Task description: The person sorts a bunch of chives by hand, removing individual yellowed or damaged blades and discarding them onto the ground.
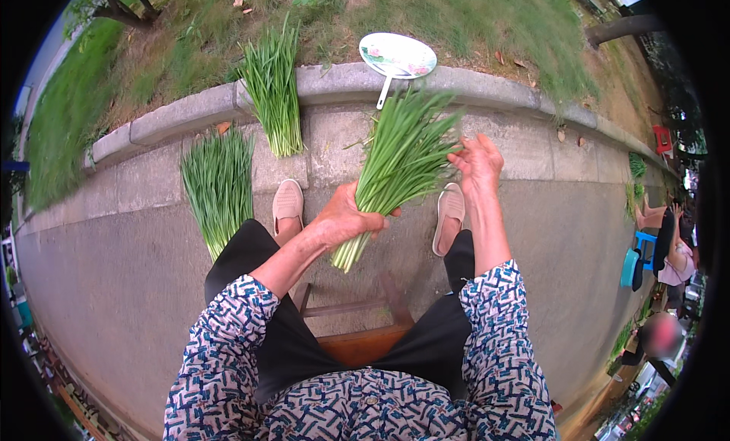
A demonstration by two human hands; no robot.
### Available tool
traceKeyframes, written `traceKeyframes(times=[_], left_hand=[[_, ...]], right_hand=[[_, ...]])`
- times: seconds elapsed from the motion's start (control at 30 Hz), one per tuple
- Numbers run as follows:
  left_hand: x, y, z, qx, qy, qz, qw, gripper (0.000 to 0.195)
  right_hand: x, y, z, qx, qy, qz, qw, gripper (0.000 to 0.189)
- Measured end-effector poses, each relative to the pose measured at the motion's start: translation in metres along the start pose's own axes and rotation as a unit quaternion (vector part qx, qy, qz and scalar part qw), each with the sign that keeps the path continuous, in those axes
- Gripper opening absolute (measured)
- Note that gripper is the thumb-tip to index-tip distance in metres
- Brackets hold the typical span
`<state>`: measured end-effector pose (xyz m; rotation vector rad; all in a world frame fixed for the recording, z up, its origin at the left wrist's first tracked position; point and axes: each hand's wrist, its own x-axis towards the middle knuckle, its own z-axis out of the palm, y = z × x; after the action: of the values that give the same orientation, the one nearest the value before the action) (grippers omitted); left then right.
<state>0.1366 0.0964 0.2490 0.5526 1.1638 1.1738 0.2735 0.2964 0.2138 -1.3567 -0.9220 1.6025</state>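
My left hand grips a bunch of Chinese chives near its pale cut stems. The bunch leans up and to the right, over the pavement between my feet. At the bunch's right edge, my right hand is raised with bent fingers by the leaf tips. Whether those fingers pinch a leaf is unclear. To the left, a second pile of chives lies on the ground beside my knee. Another pile of chives rests across the curb, stems towards me.
An oval hand fan with a flower print lies on the stone curb, beyond the held bunch. Grass grows behind it. Beneath me is a wooden stool. Far right, a person sits near a blue plastic stool.
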Motion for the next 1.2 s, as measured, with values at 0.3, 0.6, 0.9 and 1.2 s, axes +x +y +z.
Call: traceKeyframes(times=[0.3,0.6,0.9,1.2], left_hand=[[-0.005,0.003,0.001,0.032,0.026,0.068,0.997,0.046],[-0.012,-0.004,0.005,-0.013,-0.073,-0.005,0.997,0.043],[-0.007,0.003,0.002,-0.093,-0.012,0.011,0.996,0.046],[0.000,-0.004,0.006,0.095,0.019,0.102,0.990,0.044]], right_hand=[[-0.005,-0.021,-0.007,-0.110,-0.044,-0.335,0.935,0.033],[-0.020,-0.016,0.009,-0.400,-0.126,-0.383,0.823,0.043],[-0.045,-0.031,0.005,-0.292,-0.062,-0.542,0.785,0.019],[-0.086,-0.015,0.032,-0.240,-0.241,-0.371,0.864,0.010]])
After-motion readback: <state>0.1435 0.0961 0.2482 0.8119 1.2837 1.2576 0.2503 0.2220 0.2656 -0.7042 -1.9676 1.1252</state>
